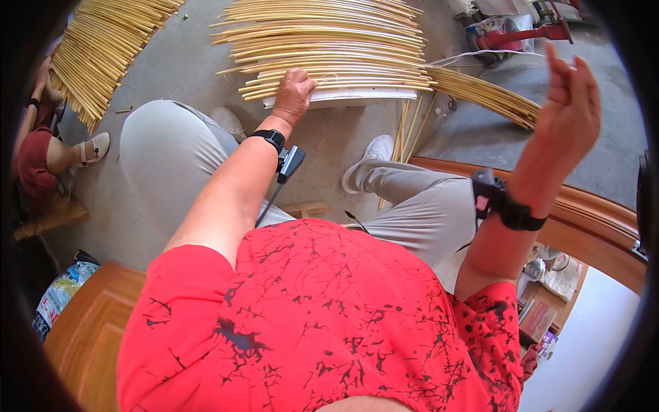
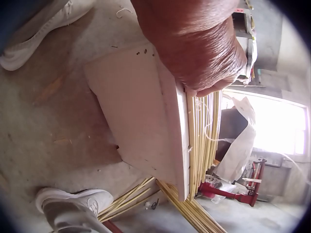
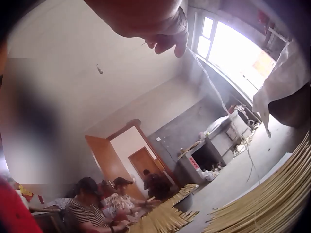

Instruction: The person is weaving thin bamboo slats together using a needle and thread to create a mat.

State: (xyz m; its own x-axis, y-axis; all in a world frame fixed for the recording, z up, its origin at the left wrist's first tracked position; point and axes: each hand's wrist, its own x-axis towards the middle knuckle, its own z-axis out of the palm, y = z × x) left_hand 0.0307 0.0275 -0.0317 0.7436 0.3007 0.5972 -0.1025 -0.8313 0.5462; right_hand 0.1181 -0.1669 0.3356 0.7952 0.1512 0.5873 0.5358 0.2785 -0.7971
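Observation:
Long thin yellow sticks [image 1: 329, 51] lie side by side as a mat on a white board [image 2: 131, 111]. At the mat's near edge my left hand [image 1: 294, 95] grips the outermost sticks with curled fingers; its fingertips are mostly hidden in the left wrist view. A thin loop of string [image 2: 206, 127] hangs over the sticks beside it. My right hand [image 1: 566, 113] is raised high on the right, well away from the mat. Between its fingertips it pinches a white string [image 3: 208, 76], which slants down toward the sticks in the right wrist view.
A loose bundle of sticks [image 1: 484, 93] lies right of the board. Another stick mat [image 1: 113, 48] is at the far left, near a seated person [image 3: 90, 206]. A red metal stand [image 1: 528, 36] stands at the back right. A wooden door frame [image 1: 583, 206] runs along the right.

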